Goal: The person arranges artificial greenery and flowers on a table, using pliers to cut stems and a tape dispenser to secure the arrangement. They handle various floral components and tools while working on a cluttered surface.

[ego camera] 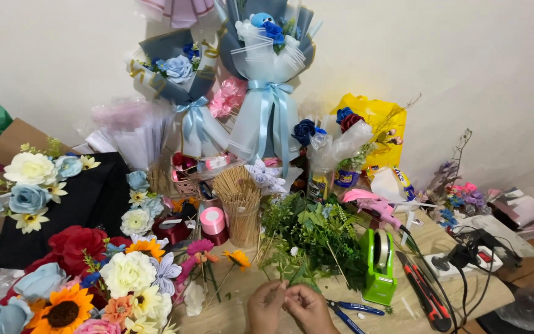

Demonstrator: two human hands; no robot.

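Note:
My left hand (264, 307) and my right hand (309, 307) meet at the bottom middle of the head view, fingertips pinched together on a thin green stem (293, 276) that leads up into a heap of green artificial foliage (307, 238). Both hands rest over the wooden table (230, 312). Blue-handled pliers (351, 309) lie just right of my right hand. A green tape dispenser (378, 265) stands a little further right.
Artificial flowers (103, 278) crowd the left side. A cup of wooden skewers (240, 201), ribbon spools (212, 221), a pink glue gun (373, 204), a red cutter (424, 291) and a power strip (458, 263) sit around. Wrapped bouquets (267, 80) lean on the wall.

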